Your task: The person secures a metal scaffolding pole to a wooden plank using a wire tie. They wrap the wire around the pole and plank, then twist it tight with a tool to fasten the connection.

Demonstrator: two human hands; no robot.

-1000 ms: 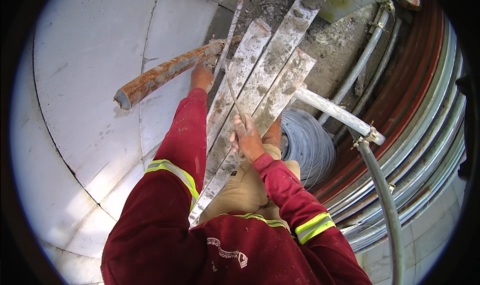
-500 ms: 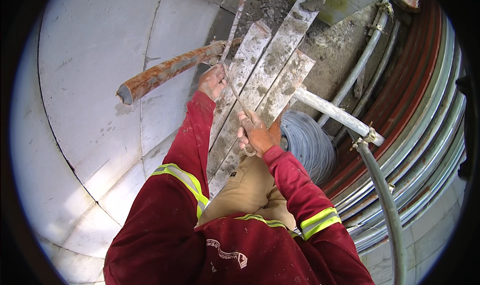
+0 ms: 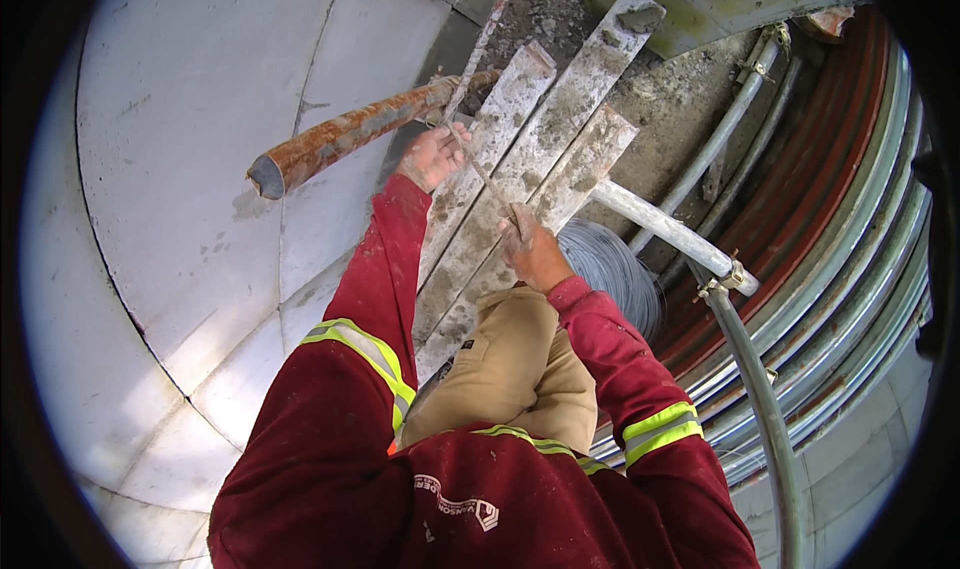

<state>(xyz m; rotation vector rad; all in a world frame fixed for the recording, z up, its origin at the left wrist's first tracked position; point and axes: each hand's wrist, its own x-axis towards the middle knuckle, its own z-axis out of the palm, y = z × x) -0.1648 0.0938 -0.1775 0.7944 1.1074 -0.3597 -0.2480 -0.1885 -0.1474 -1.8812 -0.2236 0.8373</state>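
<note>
A dirty, pale rope comes down from the top of the view and passes the rusty, round pipe, which sticks out to the left. Close to where rope and pipe meet, my left hand has its fingers closed on the rope. Lower and to the right, my right hand pinches the same rope, so a short length runs taut between the two hands. My right palm hides the rope's lower end. Beneath both hands lie mortar-spattered planks, side by side and slanting away from me.
A coil of grey wire sits just right of my right hand. Clamped scaffold pipes cross behind it. Red and silvery curved lengths fill the right side. Pale wall panels stand on the left, a yellowish panel at top.
My right hand has shifted slightly up and right and turned over. The curled rope end beneath it has gone out of sight. My left hand remains by the pipe.
</note>
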